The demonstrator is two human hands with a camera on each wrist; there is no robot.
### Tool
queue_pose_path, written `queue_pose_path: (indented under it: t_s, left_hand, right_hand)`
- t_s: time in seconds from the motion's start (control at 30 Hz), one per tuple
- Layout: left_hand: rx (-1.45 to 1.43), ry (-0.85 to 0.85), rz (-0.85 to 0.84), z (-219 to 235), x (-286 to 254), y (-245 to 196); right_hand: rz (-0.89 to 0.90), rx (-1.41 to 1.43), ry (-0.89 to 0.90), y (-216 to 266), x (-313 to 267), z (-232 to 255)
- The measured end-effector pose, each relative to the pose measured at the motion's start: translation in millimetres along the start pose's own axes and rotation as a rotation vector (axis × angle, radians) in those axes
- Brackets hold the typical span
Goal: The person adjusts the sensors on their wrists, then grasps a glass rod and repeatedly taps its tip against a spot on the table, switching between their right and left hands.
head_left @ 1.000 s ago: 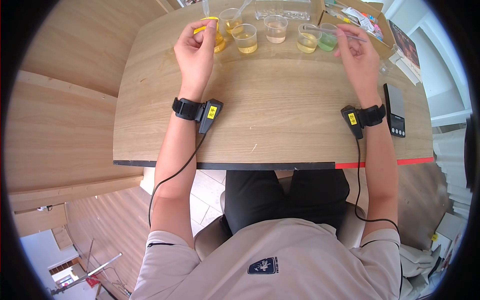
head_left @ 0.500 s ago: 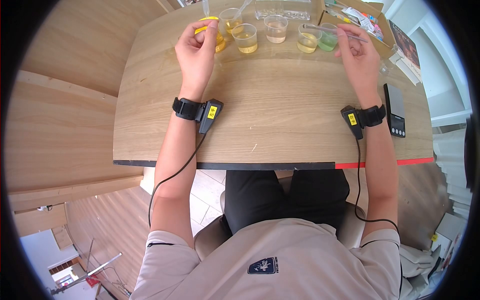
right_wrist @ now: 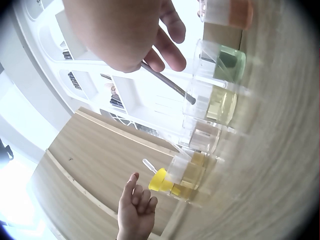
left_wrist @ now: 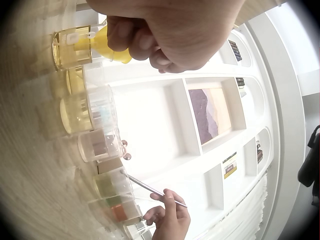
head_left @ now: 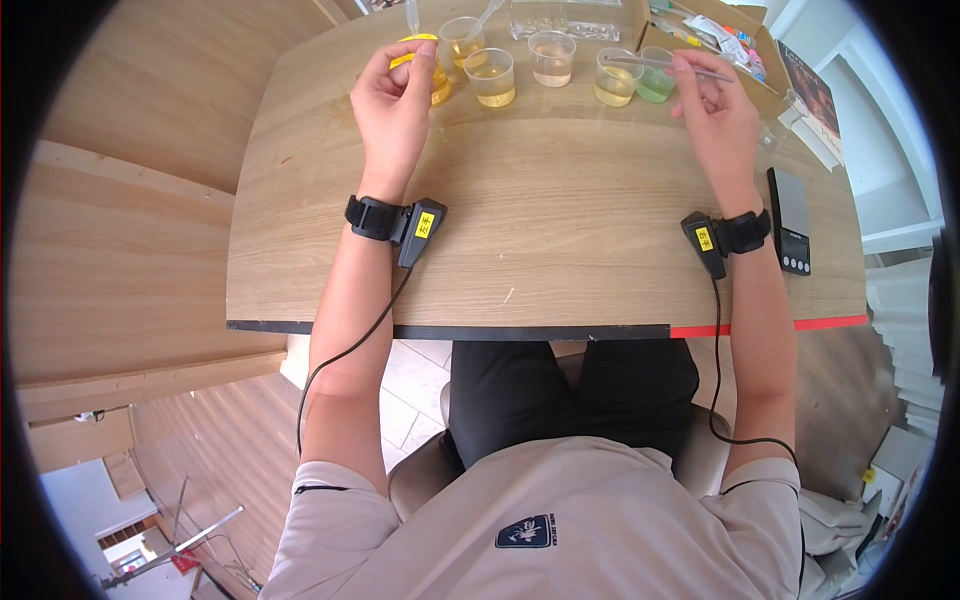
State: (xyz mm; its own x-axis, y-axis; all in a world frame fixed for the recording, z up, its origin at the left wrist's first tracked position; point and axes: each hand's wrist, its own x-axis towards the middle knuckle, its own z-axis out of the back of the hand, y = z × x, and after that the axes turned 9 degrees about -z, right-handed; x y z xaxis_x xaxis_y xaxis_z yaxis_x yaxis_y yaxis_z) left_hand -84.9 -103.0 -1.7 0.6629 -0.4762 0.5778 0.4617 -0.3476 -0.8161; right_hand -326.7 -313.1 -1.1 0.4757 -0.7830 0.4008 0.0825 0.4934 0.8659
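Note:
My left hand (head_left: 390,115) is raised at the back left, thumb and index finger together, the other fingers curled; nothing shows between them. Just beyond sits a yellow funnel (right_wrist: 158,181), spout down in a container of yellow liquid; a small gap separates hand and funnel in the right wrist view. At the back right my right hand (head_left: 718,115) pinches a thin grey rod (head_left: 650,63) held nearly level. The rod's blunt tip overlaps the rim of a cup of pale yellow liquid (head_left: 613,90). Behind that stands a cup of green liquid (head_left: 655,86).
Along the back are more clear cups: pale yellow (head_left: 492,88), pinkish (head_left: 552,65) and a deeper yellow one (head_left: 463,50) with a dropper. A clear rack (head_left: 570,18) lies behind. An open box (head_left: 760,85) of supplies and a digital scale (head_left: 790,215) are at the right.
The rod in my right hand has shifted very slightly. My left hand and the cups stay where they were.

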Motion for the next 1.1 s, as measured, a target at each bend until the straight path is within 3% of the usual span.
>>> queue_pose_path:
  t_s: [0.43, 0.53, 0.63, 0.7, 0.73, 0.8, 0.83, 0.9, 1.1]
  left_hand:
    - [0.004, 0.007, 0.007, 0.7, 0.0, 0.6]
    - [0.002, 0.006, 0.004, 0.0, -0.2, -0.3]
    - [0.007, 0.010, 0.000, 0.1, 0.0, 0.5]
    - [0.016, 0.017, 0.003, 0.4, -0.5, -0.8]
    - [0.024, 0.027, 0.005, 0.2, -0.7, -1.4]
    - [0.021, 0.023, 0.007, -0.4, 0.1, 0.2]
    - [0.015, 0.018, 0.008, -0.8, 0.1, 0.7]
    - [0.002, 0.016, 0.002, -1.1, 0.3, 0.6]
    - [-0.004, 0.018, -0.010, 0.0, 0.5, 1.8]
  right_hand:
    - [-0.026, -0.032, 0.046, 1.5, 0.1, 0.3]
    - [0.009, 0.032, 0.023, 4.8, -1.9, -2.8]
    - [0.086, 0.272, -0.117, 6.3, -4.9, -3.8]
    - [0.325, 0.260, -0.072, 5.4, -5.5, -2.1]
    - [0.324, 0.262, -0.070, 7.3, -7.9, -2.4]
    - [0.093, 0.125, 0.233, 12.8, -14.4, -2.4]
    - [0.092, 0.125, 0.234, 11.5, -14.7, -2.7]
    - [0.060, -0.012, 0.439, 6.8, -14.5, -3.8]
    - [0.093, 0.020, 0.442, 2.7, -11.1, -3.1]
